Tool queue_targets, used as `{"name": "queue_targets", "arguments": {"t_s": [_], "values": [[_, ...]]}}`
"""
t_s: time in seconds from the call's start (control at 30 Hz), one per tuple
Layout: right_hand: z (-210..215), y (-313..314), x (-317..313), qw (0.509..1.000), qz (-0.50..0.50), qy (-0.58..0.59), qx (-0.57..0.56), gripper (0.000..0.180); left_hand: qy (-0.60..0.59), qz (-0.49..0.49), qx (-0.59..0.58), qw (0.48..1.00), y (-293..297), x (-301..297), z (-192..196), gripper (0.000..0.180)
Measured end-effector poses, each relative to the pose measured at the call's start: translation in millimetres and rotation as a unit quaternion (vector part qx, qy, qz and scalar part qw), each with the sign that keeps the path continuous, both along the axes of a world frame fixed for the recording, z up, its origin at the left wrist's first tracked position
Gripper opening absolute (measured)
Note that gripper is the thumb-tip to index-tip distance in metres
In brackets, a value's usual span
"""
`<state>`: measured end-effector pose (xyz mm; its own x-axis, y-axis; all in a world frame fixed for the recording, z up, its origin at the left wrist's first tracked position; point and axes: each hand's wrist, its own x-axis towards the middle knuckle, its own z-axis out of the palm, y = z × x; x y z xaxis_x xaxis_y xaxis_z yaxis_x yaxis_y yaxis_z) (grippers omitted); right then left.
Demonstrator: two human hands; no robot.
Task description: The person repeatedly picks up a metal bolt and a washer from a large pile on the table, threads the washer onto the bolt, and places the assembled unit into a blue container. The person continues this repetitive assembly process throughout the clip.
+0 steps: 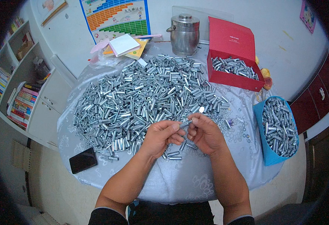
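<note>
Over silvery patterned tablecloth (pixel 179 183), one grey metal tube (pixel 186 124) sits between my left hand (pixel 160 138) and right hand (pixel 206 134), fingertips pinched.

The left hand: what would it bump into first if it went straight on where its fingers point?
Past the small metal piece it holds, probably the right hand, though depth is hard to judge.

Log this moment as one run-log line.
left hand: holding small metal cylinder | right hand: pinched at its end | beyond: metal tube pile | right side: red box, blue bin, both holding metal parts
</note>
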<state>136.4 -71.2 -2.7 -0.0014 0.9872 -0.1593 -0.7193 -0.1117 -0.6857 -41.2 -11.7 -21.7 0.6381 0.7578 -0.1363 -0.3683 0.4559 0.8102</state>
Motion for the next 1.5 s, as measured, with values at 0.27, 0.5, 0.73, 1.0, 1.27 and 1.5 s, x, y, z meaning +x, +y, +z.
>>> {"name": "queue_targets", "arguments": {"t_s": [0.27,0.5,0.73,1.0,1.27,1.5], "values": [[-7.7,4.7,-2.3,0.979,-0.1,-0.176,0.021,0.014,-0.007,-0.003,-0.024,1.0,-0.6,0.1,1.2,0.022],[4.9,-0.3,-6.9,0.924,-0.121,-0.358,0.06,0.014,-0.015,0.013,-0.035,0.999,-0.3,1.4,-1.6,0.024],[9.6,1.8,9.2,0.905,-0.082,-0.417,0.031,0.015,-0.009,0.029,-0.038,0.999,-1.2,4.1,1.2,0.023],[-21.0,2.5,27.8,0.618,-0.074,-0.777,0.093,0.019,-0.033,0.029,-0.047,0.998,3.0,3.4,-3.3,0.023],[-16.7,1.6,19.7,0.567,-0.041,-0.821,0.058,0.018,0.021,0.049,-0.04,0.998,0.6,5.7,-0.8,0.022],[-3.5,4.3,17.5,0.894,-0.088,-0.435,0.06,0.015,0.028,0.055,-0.023,0.998,-0.5,5.7,-1.0,0.023]]}}
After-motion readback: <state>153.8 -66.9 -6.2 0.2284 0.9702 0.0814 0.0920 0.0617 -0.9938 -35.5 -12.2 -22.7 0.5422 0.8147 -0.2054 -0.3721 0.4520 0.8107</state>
